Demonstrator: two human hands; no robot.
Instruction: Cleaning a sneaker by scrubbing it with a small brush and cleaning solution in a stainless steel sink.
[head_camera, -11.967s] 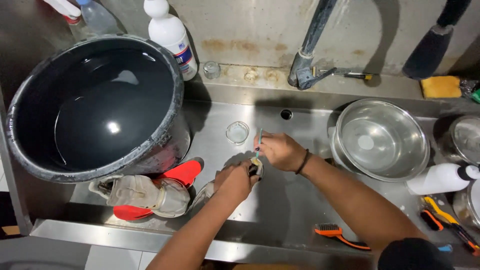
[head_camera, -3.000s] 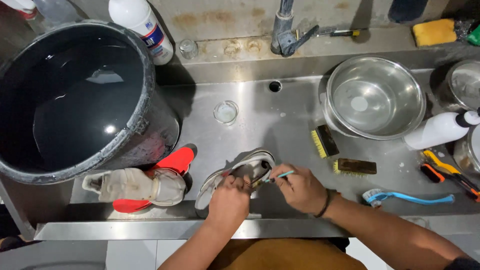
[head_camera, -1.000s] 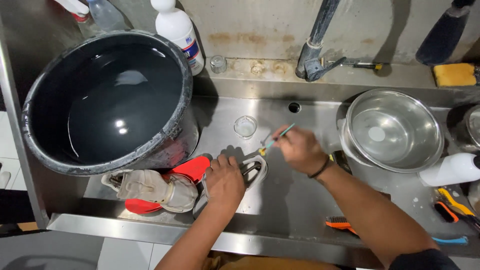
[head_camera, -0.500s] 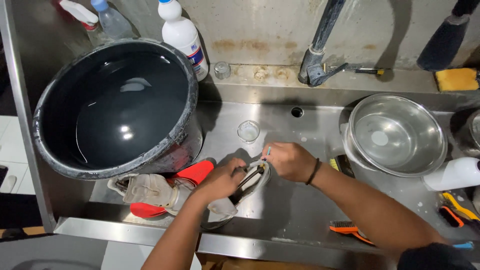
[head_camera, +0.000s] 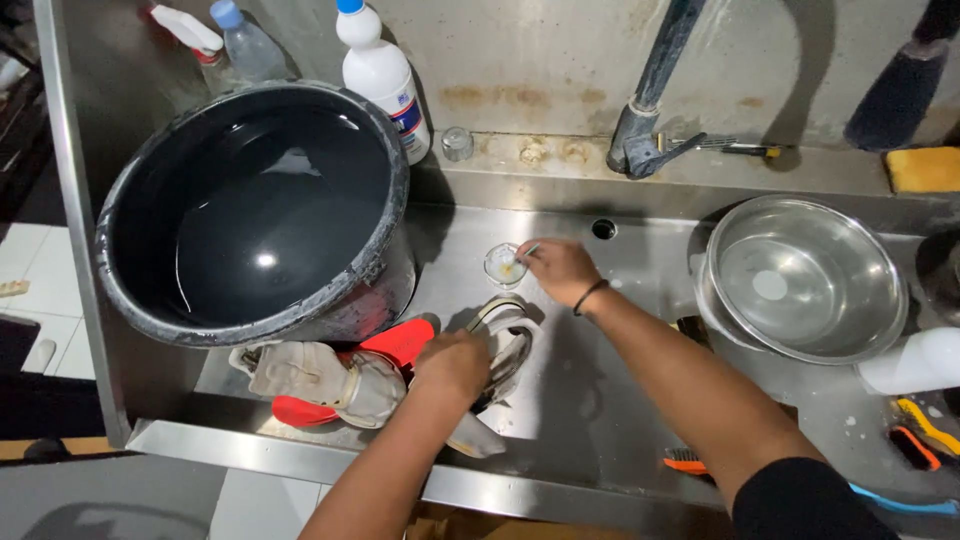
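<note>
Steel counter (head_camera: 600, 400) carried a pale shoe (head_camera: 505, 345), gripped by the left hand (head_camera: 455, 365); the right hand (head_camera: 555, 268) pinched a small brush (head_camera: 527, 251) into a little cup (head_camera: 502, 265). Cleaning looked unfinished.

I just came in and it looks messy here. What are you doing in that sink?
A person stands at a metal sink. The left hand holds a pale shoe down on the sink floor. The right hand dips a small brush into a little clear cup. Another shoe lies beside it on something red, next to a big dark bucket of water. A steel bowl sits to the right.
</note>
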